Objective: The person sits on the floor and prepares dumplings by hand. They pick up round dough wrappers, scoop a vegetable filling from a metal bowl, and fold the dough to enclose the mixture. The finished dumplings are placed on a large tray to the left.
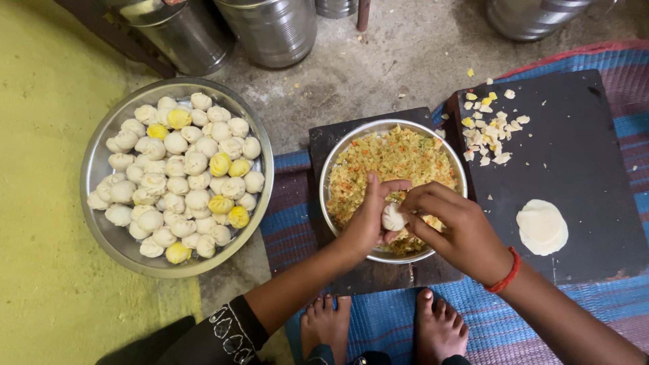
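My left hand (368, 220) cups a small white dumpling (393, 217) over a steel bowl (329, 162) of chopped yellow-orange filling (389, 159). My right hand (451, 226), with a red band at the wrist, pinches the dumpling's top from the right. Both hands are closed on the same dumpling. A flat round dough wrapper (541, 226) lies on a dark board (574, 149) to the right.
A wide steel tray (101, 145) at the left holds several white and yellow shaped dumplings (186, 176). Dough scraps (490, 128) lie on the dark board. Steel pots (270, 27) stand at the top. My bare feet (385, 324) rest on a striped mat (385, 318).
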